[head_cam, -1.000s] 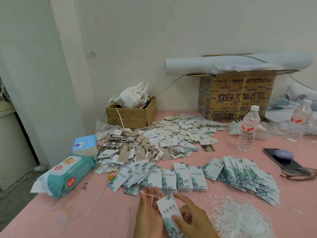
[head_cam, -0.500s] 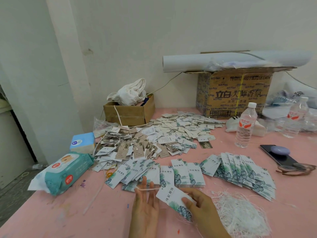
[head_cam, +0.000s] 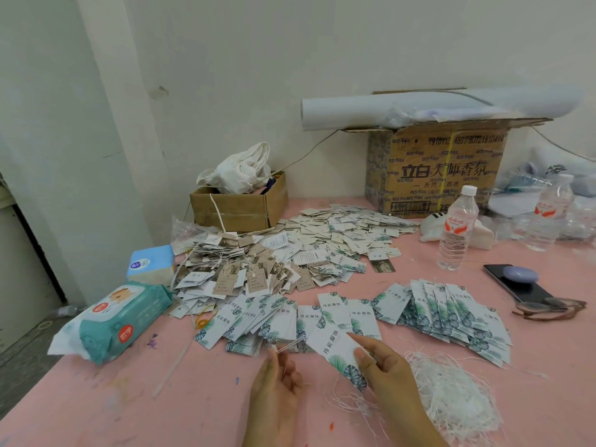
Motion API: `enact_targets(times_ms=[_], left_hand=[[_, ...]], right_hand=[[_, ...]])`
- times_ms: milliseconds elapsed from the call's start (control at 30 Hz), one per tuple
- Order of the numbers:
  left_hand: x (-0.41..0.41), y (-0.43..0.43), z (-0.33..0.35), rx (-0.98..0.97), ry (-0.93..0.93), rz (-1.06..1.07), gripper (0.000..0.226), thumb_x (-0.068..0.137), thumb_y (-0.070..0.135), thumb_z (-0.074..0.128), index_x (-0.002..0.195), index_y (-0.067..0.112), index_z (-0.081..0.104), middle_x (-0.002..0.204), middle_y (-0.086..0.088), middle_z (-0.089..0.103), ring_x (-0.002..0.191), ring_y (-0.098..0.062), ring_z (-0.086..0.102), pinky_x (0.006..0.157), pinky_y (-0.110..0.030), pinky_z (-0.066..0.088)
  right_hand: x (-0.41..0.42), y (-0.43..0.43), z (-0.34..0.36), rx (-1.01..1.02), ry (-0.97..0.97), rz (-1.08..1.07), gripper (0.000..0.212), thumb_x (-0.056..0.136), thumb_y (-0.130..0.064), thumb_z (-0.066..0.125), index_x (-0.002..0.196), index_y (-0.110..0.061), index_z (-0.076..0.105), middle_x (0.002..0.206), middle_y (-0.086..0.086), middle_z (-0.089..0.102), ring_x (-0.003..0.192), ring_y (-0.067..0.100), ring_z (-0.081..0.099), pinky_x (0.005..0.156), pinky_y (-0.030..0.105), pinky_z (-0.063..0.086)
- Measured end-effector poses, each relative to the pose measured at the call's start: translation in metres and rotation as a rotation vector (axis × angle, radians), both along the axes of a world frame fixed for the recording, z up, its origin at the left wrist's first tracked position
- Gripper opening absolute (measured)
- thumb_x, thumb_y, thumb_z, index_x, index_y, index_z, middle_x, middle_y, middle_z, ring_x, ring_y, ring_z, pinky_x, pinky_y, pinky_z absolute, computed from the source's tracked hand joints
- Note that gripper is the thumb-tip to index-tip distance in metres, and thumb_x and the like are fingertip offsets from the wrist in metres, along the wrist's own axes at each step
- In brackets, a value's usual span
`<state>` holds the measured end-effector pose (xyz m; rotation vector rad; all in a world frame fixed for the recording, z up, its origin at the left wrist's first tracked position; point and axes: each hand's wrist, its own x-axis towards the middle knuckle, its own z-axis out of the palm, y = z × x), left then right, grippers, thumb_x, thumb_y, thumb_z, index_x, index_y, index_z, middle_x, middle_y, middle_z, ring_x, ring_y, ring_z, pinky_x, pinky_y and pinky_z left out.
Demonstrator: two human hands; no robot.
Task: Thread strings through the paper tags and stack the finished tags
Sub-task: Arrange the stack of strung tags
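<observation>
Pinching the paper tag [head_cam: 335,345], likely light and stiff, by its edge, the right hand [head_cam: 383,371] is holding it at six o'clock on the table [head_cam: 96,398]. The left hand [head_cam: 277,382] is nipping the limp string [head_cam: 289,344] near its end.

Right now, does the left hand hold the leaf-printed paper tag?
No, the left hand pinches a white string, while the right hand holds the leaf-printed tag.

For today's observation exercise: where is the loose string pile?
Head view, lower right: the string pile lies on the table, right of the right hand, below the fanned tags.
</observation>
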<state>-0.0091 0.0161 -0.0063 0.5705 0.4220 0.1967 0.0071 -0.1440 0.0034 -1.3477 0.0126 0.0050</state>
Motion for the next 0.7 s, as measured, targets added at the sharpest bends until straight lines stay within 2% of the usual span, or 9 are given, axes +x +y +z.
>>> enact_targets(times_ms=[67,100,133,200,333,467,533,600,700], left_hand=[[-0.001,-0.003,0.001,0.04,0.024,-0.014,0.024,0.096,0.024,0.051,0.099,0.002,0.059,0.077,-0.006,0.057,0.058,-0.015,0.051,0.04,-0.02,0.047],[-0.002,-0.004,0.002,0.045,0.029,-0.02,0.022,0.097,0.021,0.05,0.104,0.002,0.058,0.08,-0.007,0.058,0.063,-0.017,0.05,0.041,-0.021,0.047],[-0.002,-0.005,0.003,0.037,0.033,-0.023,0.021,0.098,0.019,0.048,0.109,0.003,0.056,0.083,-0.008,0.059,0.066,-0.018,0.05,0.041,-0.02,0.047],[-0.003,-0.005,0.005,0.003,0.04,-0.026,0.018,0.1,0.016,0.046,0.112,0.005,0.054,0.086,-0.009,0.061,0.07,-0.018,0.051,0.042,-0.018,0.048],[-0.004,-0.006,0.007,0.011,0.054,-0.025,0.015,0.1,0.014,0.045,0.096,0.007,0.057,0.076,-0.009,0.065,0.069,-0.019,0.051,0.042,-0.017,0.048],[-0.002,-0.008,0.004,0.09,0.07,-0.038,0.021,0.1,0.008,0.043,0.085,0.005,0.057,0.061,-0.008,0.065,0.06,-0.019,0.054,0.04,-0.018,0.048],[0.0,-0.009,0.002,0.123,0.075,-0.053,0.022,0.1,0.005,0.043,0.082,0.004,0.056,0.059,-0.009,0.063,0.054,-0.017,0.054,0.04,-0.018,0.047],[0.002,-0.008,-0.001,0.14,0.082,-0.057,0.023,0.1,0.005,0.042,0.082,0.003,0.056,0.057,-0.009,0.063,0.057,-0.02,0.051,0.039,-0.018,0.046],[0.003,-0.008,-0.002,0.143,0.073,-0.059,0.023,0.1,0.006,0.043,0.082,0.002,0.055,0.053,-0.008,0.063,0.055,-0.02,0.052,0.038,-0.018,0.046]], right_hand=[[0.0,0.0,0.0,0.003,-0.013,-0.012,0.024,0.089,0.001,0.06,0.098,-0.017,0.074,0.089,-0.003,0.076,0.079,0.01,0.071,0.057,0.015,0.051],[0.0,0.0,0.0,0.002,-0.025,-0.023,0.024,0.089,0.0,0.061,0.099,-0.018,0.073,0.083,-0.006,0.074,0.067,0.004,0.068,0.053,0.013,0.047],[0.0,-0.001,0.0,-0.003,-0.036,-0.042,0.024,0.09,-0.003,0.062,0.101,-0.02,0.073,0.074,-0.006,0.07,0.054,0.001,0.059,0.049,0.012,0.043],[0.003,-0.005,-0.003,-0.014,-0.054,-0.084,0.025,0.09,-0.009,0.063,0.105,-0.027,0.071,0.062,-0.002,0.056,0.045,0.005,0.041,0.046,0.016,0.036],[0.008,-0.013,-0.004,0.045,-0.067,-0.198,0.025,0.09,-0.015,0.063,0.106,-0.033,0.07,0.054,-0.001,0.048,0.045,0.008,0.033,0.046,0.021,0.032],[0.013,-0.027,0.002,0.108,-0.05,-0.351,0.022,0.09,-0.016,0.063,0.1,-0.034,0.068,0.055,-0.001,0.054,0.047,0.007,0.042,0.049,0.023,0.038],[0.019,-0.038,0.006,0.133,-0.026,-0.444,0.019,0.09,-0.014,0.063,0.099,-0.03,0.067,0.058,0.0,0.056,0.047,0.008,0.044,0.046,0.021,0.041],[0.029,-0.053,0.009,0.143,-0.008,-0.541,0.015,0.091,-0.012,0.062,0.101,-0.023,0.066,0.062,0.001,0.056,0.049,0.011,0.045,0.045,0.019,0.042],[0.051,-0.075,0.017,0.084,-0.007,-0.685,0.018,0.091,-0.015,0.064,0.11,-0.015,0.064,0.07,0.004,0.057,0.054,0.014,0.049,0.053,0.025,0.044]])
